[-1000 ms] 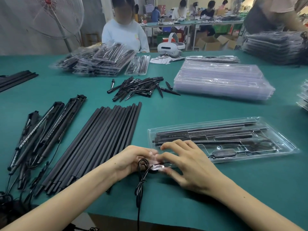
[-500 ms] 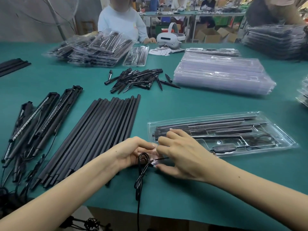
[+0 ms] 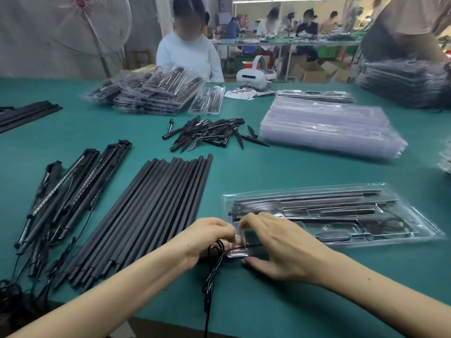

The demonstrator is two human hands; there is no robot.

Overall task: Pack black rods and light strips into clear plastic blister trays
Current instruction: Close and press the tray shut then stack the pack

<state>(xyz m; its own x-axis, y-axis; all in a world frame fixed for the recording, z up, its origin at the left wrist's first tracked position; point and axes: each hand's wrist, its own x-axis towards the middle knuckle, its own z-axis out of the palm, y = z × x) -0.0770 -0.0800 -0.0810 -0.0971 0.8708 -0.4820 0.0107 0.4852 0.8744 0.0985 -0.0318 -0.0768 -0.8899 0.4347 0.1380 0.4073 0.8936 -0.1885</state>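
Now both hands meet at the tray's (image 3: 341, 217) near-left corner: left hand (image 3: 207, 236) pinches the looped cable (image 3: 216, 250), right hand (image 3: 280, 242) rests curled over the edge. Best to steady the tray and tuck the loop fully into its pocket.

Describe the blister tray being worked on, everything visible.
The blister tray is clear glossy plastic, long and rectangular, lying flat on the green table. Its moulded slots hold long black rods, a dark oval part and coiled wire. The left hand and right hand meet at its near-left corner, where a black cable trails off.
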